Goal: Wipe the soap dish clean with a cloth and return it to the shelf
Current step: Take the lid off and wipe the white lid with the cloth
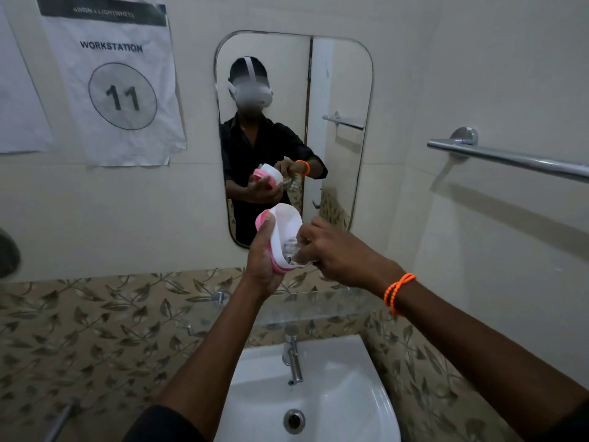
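A pink and white soap dish (285,229) is held tilted on its side in front of the mirror, above the glass shelf (318,306). My left hand (264,260) grips it from the left, thumb on the pink rim. My right hand (334,250), with an orange bead bracelet on the wrist, presses a small bunched pale cloth (294,252) against the dish's white inner face. Most of the cloth is hidden under my fingers.
A white basin (350,393) with a chrome tap (294,362) sits below the shelf. The mirror (338,90) reflects the person. A chrome towel bar (510,159) juts from the right wall. Paper signs hang at the upper left.
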